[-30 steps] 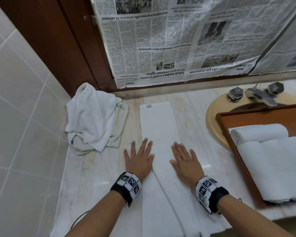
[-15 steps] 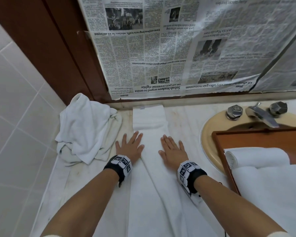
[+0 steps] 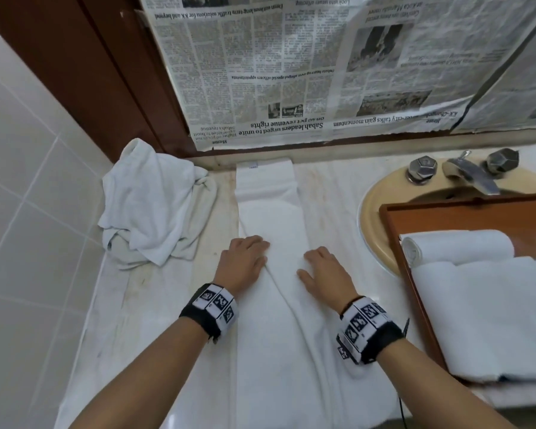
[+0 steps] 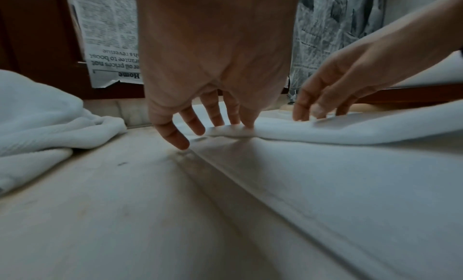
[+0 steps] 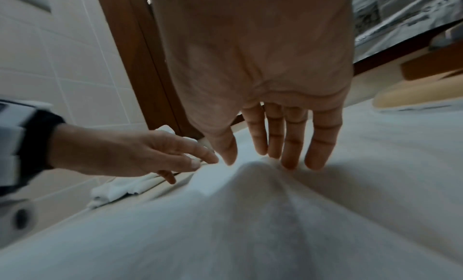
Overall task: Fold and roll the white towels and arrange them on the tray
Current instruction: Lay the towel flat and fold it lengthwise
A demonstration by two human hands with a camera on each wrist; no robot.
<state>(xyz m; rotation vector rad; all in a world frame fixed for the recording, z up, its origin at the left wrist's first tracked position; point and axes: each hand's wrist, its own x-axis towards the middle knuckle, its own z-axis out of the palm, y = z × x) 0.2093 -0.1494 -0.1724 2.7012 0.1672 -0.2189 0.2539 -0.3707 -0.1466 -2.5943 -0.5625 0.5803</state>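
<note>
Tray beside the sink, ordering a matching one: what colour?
Reddish-brown wooden tray, clearest in the head view.

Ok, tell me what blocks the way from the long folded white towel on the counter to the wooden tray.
Nothing visible: bare marble counter separates the long folded white towel from the wooden tray. A rolled white towel and a folded one occupy much of the tray.

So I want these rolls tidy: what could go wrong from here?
A ridge has bunched up in the long towel between the left hand and right hand; rolled in, it may leave a lumpy roll. The towel's near end hangs over the counter edge and might drag it askew.
</note>
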